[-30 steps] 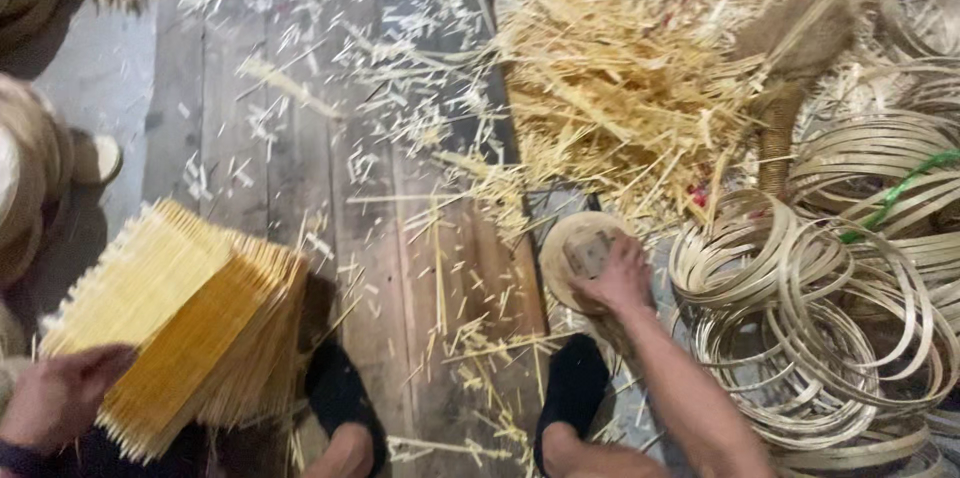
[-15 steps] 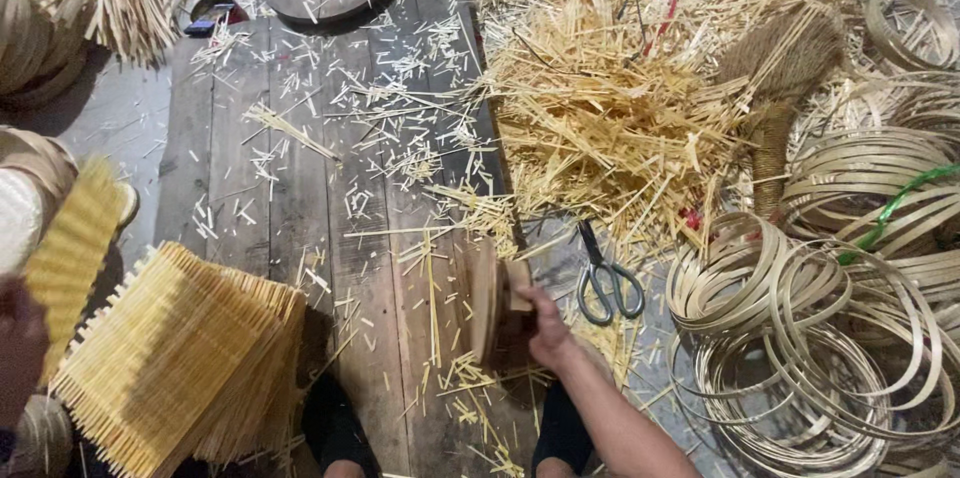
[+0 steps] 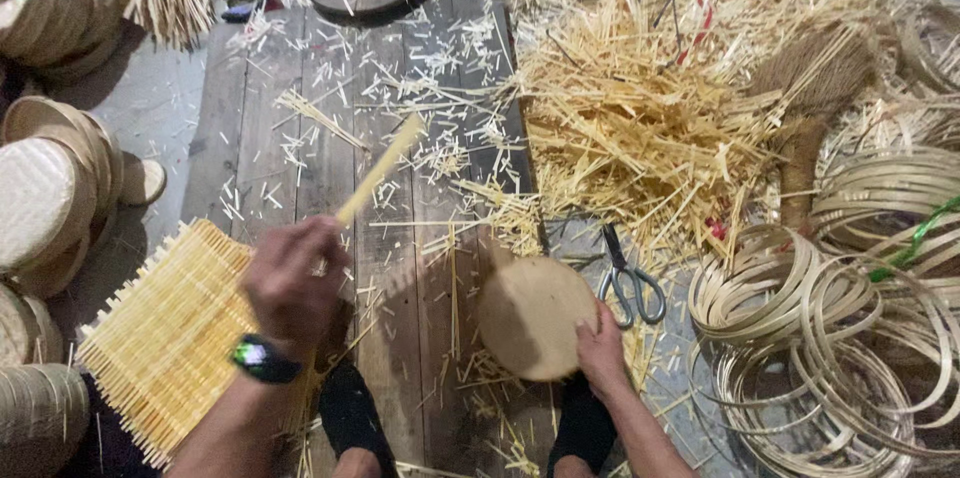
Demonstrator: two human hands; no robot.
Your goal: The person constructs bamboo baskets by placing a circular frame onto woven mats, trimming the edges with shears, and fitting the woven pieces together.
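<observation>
Gripping a thin pale bamboo strip (image 3: 380, 170) over a stack of square woven bamboo mats (image 3: 170, 338), the left hand (image 3: 292, 283) stays closed while the right hand (image 3: 600, 348) clasps the edge of a round wooden disc (image 3: 530, 316) on the dark plank board (image 3: 300, 118), beside grey-handled scissors (image 3: 630, 283).

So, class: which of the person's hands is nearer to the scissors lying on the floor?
The right. The right hand grips the round wooden disc just left of the scissors. The left hand is far off to the left, holding a bamboo strip by the woven mat.
</observation>
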